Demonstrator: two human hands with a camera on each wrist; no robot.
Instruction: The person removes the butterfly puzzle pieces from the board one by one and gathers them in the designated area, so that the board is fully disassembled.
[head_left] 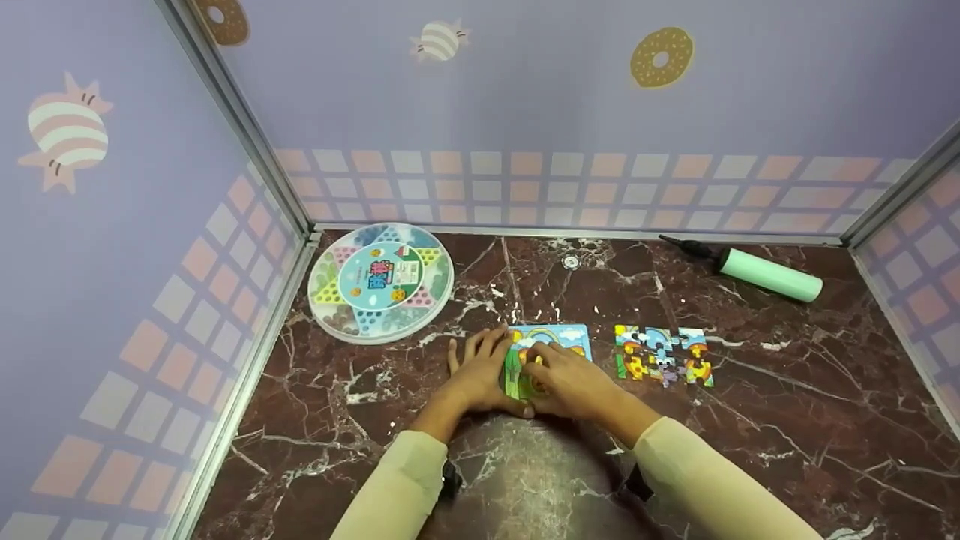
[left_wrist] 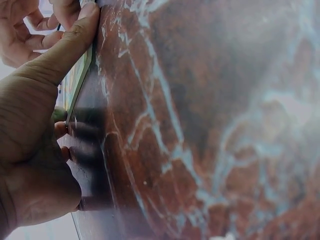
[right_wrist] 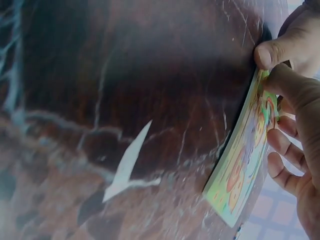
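Note:
A partly covered jigsaw puzzle board (head_left: 551, 330) with a rainbow and cloud picture lies on the dark marbled table. My left hand (head_left: 480, 375) holds its left side, fingers toward the far corner and thumb along the near edge. Over the middle and near part bends my right hand (head_left: 574, 379), its fingers curled close to the surface. In the right wrist view the board (right_wrist: 240, 175) lies below the right thumb and fingers, near the left thumb. Whether the right fingertips pinch a piece is hidden. Several loose puzzle pieces (head_left: 660, 341) lie grouped to the right.
A round Chinese checkers game box (head_left: 381, 277) sits at the back left. A mint-green hand pump (head_left: 772, 276) with a black nozzle lies at the back right. A small round token (head_left: 571, 262) is near the back wall. Patterned walls (head_left: 487, 97) enclose the table.

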